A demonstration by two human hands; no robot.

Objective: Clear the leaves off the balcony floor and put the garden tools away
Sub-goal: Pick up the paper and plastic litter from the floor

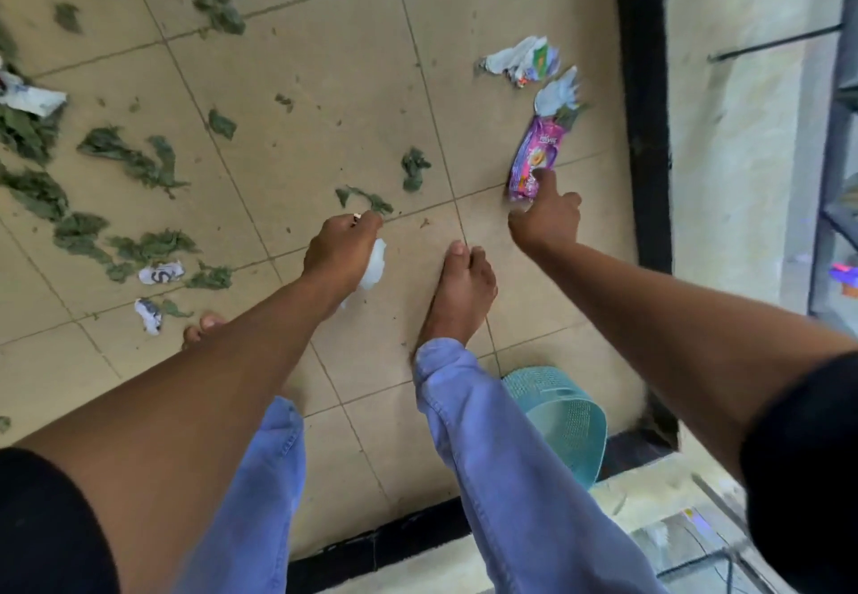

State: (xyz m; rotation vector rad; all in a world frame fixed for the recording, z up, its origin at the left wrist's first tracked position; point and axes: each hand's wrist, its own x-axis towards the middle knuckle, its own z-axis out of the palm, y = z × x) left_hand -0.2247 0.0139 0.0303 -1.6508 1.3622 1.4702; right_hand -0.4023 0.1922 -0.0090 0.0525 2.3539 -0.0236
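Floor surface: beige tiled balcony floor point(288, 96), viewed from above.

Left zone: wilted green leaves point(134, 159) lie scattered across the far-left and left tiles — the densest run stretches from the left edge toward the centre. A crumpled white paper point(32, 99) rests at the far left edge among them. Two small torn paper scraps point(160, 274) lie nearer, just beside the leaf run.

Centre: the left hand point(341, 252) reaches down to the floor, fingers curled together around a white crumpled wad point(373, 266) that protrudes from beneath the palm. Its fingertips sit at a small leaf sprig point(367, 198); whether they touch it cannot be told. One more single leaf point(414, 168) lies just beyond. Two bare feet stand on the tiles below the hands, with blue trouser legs point(487, 445) above them.

Right zone: the right hand point(548, 217) extends toward a purple wrapper point(531, 161). The index finger is straight and lies on the wrapper's near end; the remaining fingers are curled, the thumb spread apart. Beyond the wrapper lie a pale blue scrap point(557, 92) and a crumpled printed wrapper point(522, 59).

Near right: a teal perforated basket point(566, 421) lies on its side beside the right leg — next to the black border strip point(643, 82) at the floor's edge.
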